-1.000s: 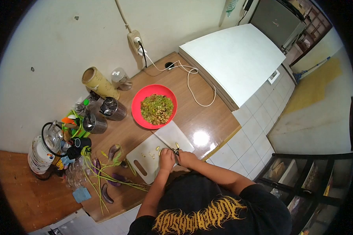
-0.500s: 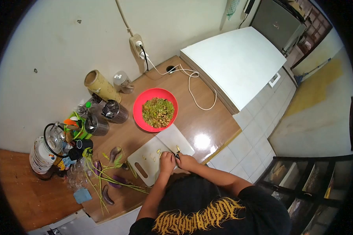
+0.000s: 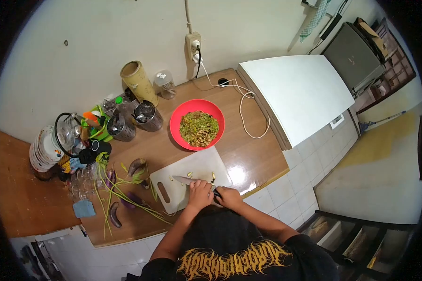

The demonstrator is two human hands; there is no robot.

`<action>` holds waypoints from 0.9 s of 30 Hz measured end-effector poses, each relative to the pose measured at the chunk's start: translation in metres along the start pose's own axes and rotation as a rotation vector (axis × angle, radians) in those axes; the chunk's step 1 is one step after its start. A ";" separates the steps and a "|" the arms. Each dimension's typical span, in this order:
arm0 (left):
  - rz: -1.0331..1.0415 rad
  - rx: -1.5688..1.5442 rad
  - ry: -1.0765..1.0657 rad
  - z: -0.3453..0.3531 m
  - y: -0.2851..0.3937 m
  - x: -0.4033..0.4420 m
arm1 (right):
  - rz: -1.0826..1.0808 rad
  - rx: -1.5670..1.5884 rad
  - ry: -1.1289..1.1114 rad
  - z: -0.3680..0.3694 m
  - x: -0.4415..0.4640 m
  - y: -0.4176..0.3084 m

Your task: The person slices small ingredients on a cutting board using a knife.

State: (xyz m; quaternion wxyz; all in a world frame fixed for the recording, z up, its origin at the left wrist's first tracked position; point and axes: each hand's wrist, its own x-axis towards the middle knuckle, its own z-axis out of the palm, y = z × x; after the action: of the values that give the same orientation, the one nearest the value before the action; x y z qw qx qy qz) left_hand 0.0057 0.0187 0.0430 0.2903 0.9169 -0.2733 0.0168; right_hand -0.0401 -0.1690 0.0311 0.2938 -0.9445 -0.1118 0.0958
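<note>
- The right grip (image 3: 229,197) is closed around the black handle of a kitchen knife (image 3: 183,180).
- The left grip (image 3: 201,194) has its fingers bent down over the knife, just beside the right; whether it has hold of anything beneath, I cannot tell.
- The knife is above the white chopping board (image 3: 192,164), its blade pointing left past the left grip, the tip bare.
- Small pale cut pieces (image 3: 213,176) lie on the board, some near the blade, others to the right of it.
- The board lies on the wooden desk (image 3: 232,143), its slotted end to the left.
- Just beyond the board is a red bowl (image 3: 174,124) holding a heap of chopped green and brown food (image 3: 199,127).
- To the board's left, purple eggplants (image 3: 115,215) lie among long green stalks (image 3: 126,206).
- Farther back stand 2 perforated metal utensil holders (image 3: 151,123), with a yellowish cylinder (image 3: 138,79) and a clear jar (image 3: 165,86) behind.
- A blue cloth (image 3: 84,209) lies near the stalks.
</note>
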 end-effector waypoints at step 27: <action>-0.361 -0.170 0.006 0.029 -0.033 0.081 | 0.099 0.222 -0.214 -0.013 -0.038 0.006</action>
State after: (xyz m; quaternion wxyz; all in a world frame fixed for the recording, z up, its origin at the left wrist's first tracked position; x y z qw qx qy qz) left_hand 0.0880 -0.0140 0.0170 0.3661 0.9230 -0.1042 -0.0558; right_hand -0.0725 -0.1910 0.0431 0.3776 -0.8951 -0.0842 0.2219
